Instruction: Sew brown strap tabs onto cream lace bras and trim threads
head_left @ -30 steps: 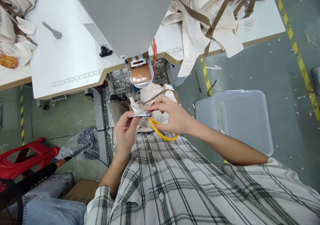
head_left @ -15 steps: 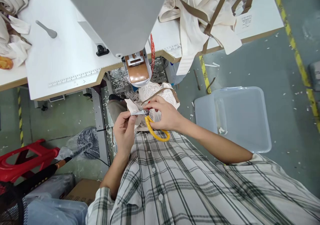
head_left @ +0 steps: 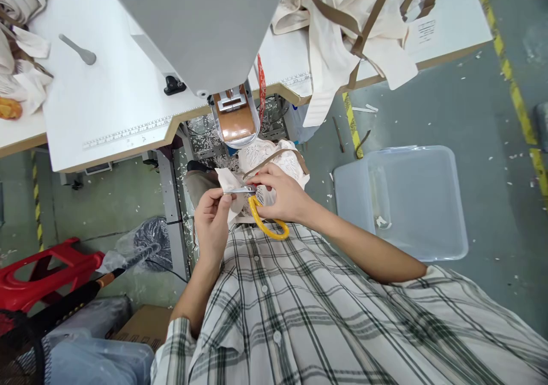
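Pinching cream fabric (head_left: pixel 226 178), the left hand (head_left: pixel 213 222) meets yellow-handled scissors (head_left: pixel 262 225) gripped by the right hand (head_left: pixel 286 197).

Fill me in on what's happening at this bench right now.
A person in a plaid shirt sits at a sewing machine. The right hand holds yellow-handled scissors. The left hand pinches cream fabric, bunched on the lap, at the blade tips. A clear bin stands on the floor to the person's right. A pile of cloth lies on the table.
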Available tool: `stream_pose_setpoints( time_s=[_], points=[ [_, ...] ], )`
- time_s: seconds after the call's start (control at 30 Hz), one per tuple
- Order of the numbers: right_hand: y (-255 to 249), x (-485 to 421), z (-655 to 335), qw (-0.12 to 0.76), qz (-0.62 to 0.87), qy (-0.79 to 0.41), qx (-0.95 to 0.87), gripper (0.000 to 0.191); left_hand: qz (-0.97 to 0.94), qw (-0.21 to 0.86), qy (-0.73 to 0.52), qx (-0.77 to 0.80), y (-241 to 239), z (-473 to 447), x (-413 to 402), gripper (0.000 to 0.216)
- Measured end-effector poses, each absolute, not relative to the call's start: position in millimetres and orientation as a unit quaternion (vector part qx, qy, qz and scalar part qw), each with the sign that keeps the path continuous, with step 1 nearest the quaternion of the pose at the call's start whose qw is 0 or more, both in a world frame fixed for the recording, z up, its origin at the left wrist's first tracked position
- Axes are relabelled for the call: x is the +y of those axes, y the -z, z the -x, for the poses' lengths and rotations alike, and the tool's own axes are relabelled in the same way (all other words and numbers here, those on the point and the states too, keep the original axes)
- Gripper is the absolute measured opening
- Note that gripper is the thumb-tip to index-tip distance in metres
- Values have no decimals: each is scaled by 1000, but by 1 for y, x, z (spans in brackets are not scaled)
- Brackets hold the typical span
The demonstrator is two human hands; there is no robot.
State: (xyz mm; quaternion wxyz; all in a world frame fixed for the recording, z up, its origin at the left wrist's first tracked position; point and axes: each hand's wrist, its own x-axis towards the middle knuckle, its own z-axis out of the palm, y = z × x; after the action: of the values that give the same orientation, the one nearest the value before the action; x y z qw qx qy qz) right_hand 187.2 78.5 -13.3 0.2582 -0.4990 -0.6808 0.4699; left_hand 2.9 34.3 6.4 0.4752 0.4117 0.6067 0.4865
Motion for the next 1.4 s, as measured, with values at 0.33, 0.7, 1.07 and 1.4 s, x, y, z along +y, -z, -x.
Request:
stream_pose_setpoints(
  time_s=[0.33,0.7,1.07,1.4],
  points=[
    [9,74,-188,242,495,-484,-680,52,-370,523,-485,596,1,-5,30,15],
    [18,67,-201,232,511,-469,-682,52,-304,555,-500,591,1,0,30,16],
    [35,86,-246,241,568,-408,-673,52,-159,691,-477,520,-10,18,48,29],
    [-1,218,-277,169,690,-206,-673,42,-440,661,-138,592,-26,117,75,46]
  ],
)
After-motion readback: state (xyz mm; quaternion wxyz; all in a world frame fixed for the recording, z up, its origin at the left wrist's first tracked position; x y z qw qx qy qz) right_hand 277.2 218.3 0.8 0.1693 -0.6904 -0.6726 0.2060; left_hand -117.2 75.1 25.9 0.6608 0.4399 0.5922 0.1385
